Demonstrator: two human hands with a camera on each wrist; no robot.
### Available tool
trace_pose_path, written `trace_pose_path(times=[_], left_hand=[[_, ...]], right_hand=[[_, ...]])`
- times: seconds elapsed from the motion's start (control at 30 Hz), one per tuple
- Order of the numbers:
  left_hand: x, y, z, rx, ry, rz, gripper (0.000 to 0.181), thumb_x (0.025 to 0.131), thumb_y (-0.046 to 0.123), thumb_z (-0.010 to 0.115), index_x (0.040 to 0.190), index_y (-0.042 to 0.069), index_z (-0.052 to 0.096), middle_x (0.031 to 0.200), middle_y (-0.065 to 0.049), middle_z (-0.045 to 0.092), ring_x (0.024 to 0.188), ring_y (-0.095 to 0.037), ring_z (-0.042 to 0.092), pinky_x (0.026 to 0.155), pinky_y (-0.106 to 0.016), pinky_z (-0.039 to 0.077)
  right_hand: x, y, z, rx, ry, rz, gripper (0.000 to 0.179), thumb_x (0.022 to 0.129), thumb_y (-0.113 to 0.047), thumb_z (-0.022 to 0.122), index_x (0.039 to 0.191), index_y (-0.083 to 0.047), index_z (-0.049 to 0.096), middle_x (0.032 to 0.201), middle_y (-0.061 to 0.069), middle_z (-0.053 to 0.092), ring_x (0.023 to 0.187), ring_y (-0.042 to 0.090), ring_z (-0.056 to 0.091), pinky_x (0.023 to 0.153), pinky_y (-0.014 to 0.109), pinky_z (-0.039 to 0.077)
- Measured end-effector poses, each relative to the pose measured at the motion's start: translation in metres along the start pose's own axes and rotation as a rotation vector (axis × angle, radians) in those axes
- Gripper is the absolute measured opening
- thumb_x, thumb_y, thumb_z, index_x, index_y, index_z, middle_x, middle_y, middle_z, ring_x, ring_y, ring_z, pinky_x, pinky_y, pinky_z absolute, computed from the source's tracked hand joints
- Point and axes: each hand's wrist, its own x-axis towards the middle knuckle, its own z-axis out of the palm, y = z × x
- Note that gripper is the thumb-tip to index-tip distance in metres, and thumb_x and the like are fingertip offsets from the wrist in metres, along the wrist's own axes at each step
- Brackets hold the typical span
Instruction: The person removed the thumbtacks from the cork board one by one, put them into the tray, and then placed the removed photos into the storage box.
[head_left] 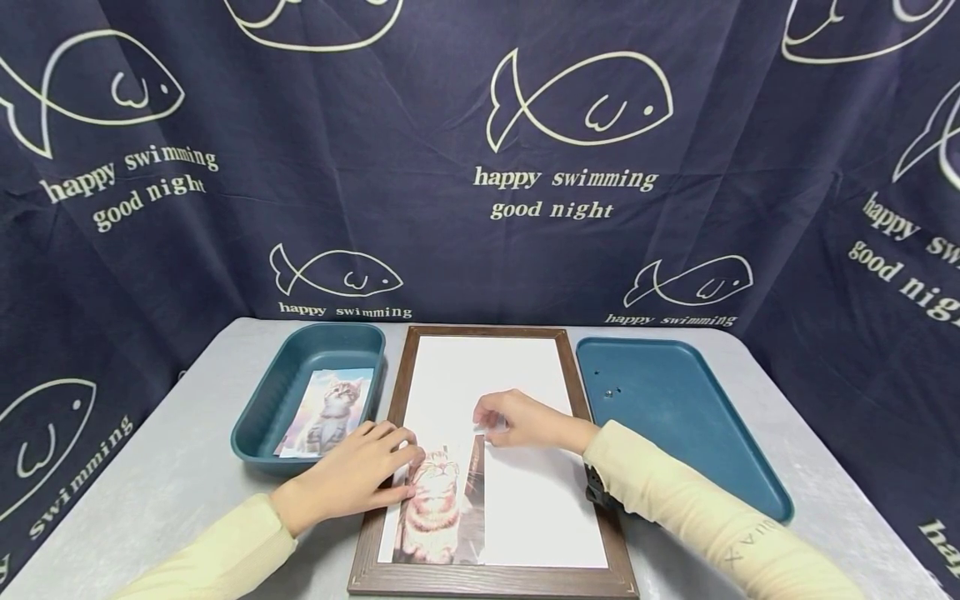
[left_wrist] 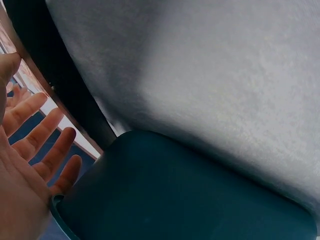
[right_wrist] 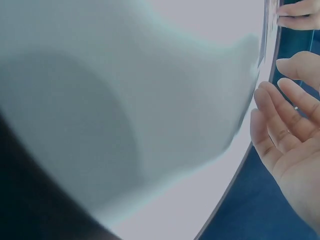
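A cat photo [head_left: 435, 508] lies in the lower left of a white board [head_left: 491, 375] framed in brown wood [head_left: 405, 375]. My left hand [head_left: 356, 471] reaches over the frame's left side, thumb and index fingertips at the photo's left edge. In the left wrist view the fingers [left_wrist: 37, 135] of that hand are spread and loosely bent. My right hand [head_left: 517, 419] is over the board at the photo's upper right corner, fingers bent downward. The right wrist view shows its fingers [right_wrist: 280, 117] relaxed and apart, with nothing visible between them.
Left of the frame stands a deep teal bin [head_left: 262, 400] with a kitten photo [head_left: 330, 412] inside. At right lies a shallow teal tray [head_left: 682, 417] bearing a few tiny metallic pieces [head_left: 610, 393]. A grey table [head_left: 187, 467] carries everything, with a dark blue fish-print curtain [head_left: 450, 167] behind.
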Motion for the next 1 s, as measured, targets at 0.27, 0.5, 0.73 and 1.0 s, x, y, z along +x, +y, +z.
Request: trace_pose_path(times=[0.27,0.5,0.73,1.0], left_hand=[[0.0,0.001,-0.001,-0.004,-0.006,0.0,0.032,0.082,0.046,0.062,0.102,0.022,0.06,0.103,0.002,0.057,0.092,-0.016,0.052,0.077,-0.035,0.043],[0.001,0.001,-0.002,-0.004,-0.003,0.0,0.032,0.082,0.046,0.062,0.102,0.022,0.06,0.102,0.003,0.057,0.092,-0.016,0.052,0.077,-0.036,0.043],[0.001,0.001,-0.002,-0.002,-0.006,-0.002,0.032,0.082,0.046,0.062,0.103,0.021,0.059,0.103,0.002,0.057,0.092,-0.016,0.052,0.077,-0.035,0.043],[0.001,0.0,-0.003,-0.004,-0.015,-0.006,0.033,0.081,0.046,0.062,0.103,0.021,0.06,0.104,0.002,0.057,0.094,-0.017,0.052,0.078,-0.036,0.043]], right_hand=[[0.004,-0.006,0.006,-0.016,-0.013,-0.006,0.017,0.079,-0.006,0.066,0.095,-0.002,0.061,0.089,0.007,0.064,0.081,0.016,0.06,0.071,0.022,0.049],[0.006,-0.008,0.008,-0.014,-0.024,0.007,0.017,0.078,-0.004,0.066,0.094,-0.003,0.06,0.087,0.006,0.063,0.079,0.015,0.06,0.069,0.019,0.048],[0.009,-0.009,0.009,0.004,-0.039,0.034,0.019,0.077,-0.007,0.069,0.094,-0.004,0.061,0.086,0.005,0.062,0.077,0.013,0.058,0.066,0.017,0.046],[0.012,-0.008,0.01,0.017,-0.048,0.042,0.025,0.074,-0.008,0.073,0.095,-0.005,0.061,0.085,0.003,0.062,0.075,0.012,0.055,0.065,0.016,0.044]])
